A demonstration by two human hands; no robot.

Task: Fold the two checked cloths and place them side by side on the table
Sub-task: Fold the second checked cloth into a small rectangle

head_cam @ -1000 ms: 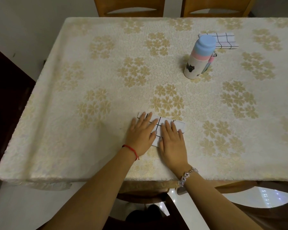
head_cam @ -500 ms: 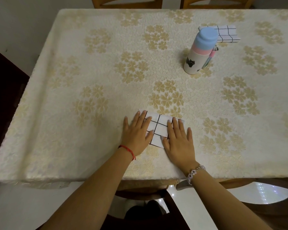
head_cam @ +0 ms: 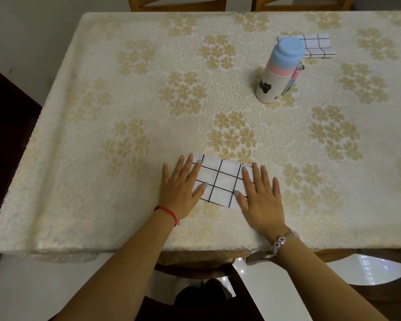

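White folded checked cloth lies near the worktop's front edge under our flat, straight-fingered left hand and right hand, gripping nothing; the second cloth sits well apart behind the bottle, so carrying either across may loosen folds or topple that bottle.

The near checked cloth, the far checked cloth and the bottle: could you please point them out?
near checked cloth (head_cam: 220, 179), head view, its bare middle
far checked cloth (head_cam: 317, 46), head view, its top face
bottle (head_cam: 273, 84), head view, its cream body
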